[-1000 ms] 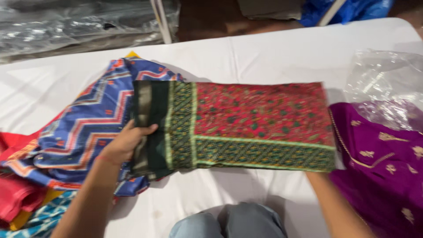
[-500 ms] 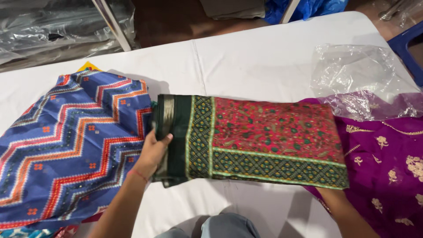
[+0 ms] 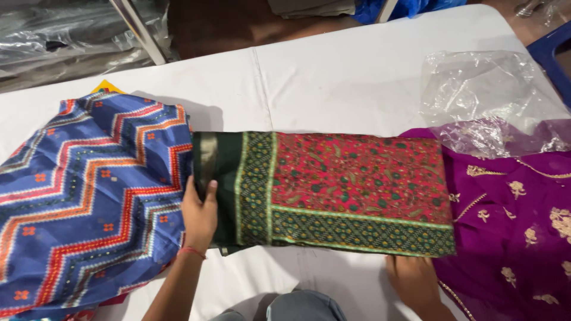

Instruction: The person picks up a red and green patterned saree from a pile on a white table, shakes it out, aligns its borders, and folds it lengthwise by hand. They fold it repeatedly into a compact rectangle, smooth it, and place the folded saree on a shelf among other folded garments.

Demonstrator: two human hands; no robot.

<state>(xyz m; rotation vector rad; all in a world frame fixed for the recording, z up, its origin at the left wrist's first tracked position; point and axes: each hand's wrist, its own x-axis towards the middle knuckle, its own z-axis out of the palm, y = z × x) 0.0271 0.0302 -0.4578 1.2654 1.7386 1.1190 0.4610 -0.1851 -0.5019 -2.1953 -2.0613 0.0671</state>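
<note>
A folded red fabric (image 3: 357, 178) with a floral print and a dark green patterned border lies across the white table (image 3: 357, 83). My left hand (image 3: 199, 214) grips its dark green left end, thumb on top. My right hand (image 3: 413, 279) rests flat on the table at the fabric's lower right corner, fingers tucked just under the edge. A blue cloth with red and orange zigzags (image 3: 89, 190) lies left of my left hand. A purple cloth with gold embroidery (image 3: 517, 226) lies to the right.
A crumpled clear plastic bag (image 3: 488, 95) sits at the right, partly over the purple cloth. Plastic-wrapped bundles (image 3: 59, 41) lie beyond the table at the upper left. A blue object (image 3: 556, 53) stands at the right edge. My knee in jeans (image 3: 297, 306) shows below.
The view has shifted, so the fabrics sit further right and lower. My left hand has slid from the top of the green end to grip its edge. My right hand has come into view.
</note>
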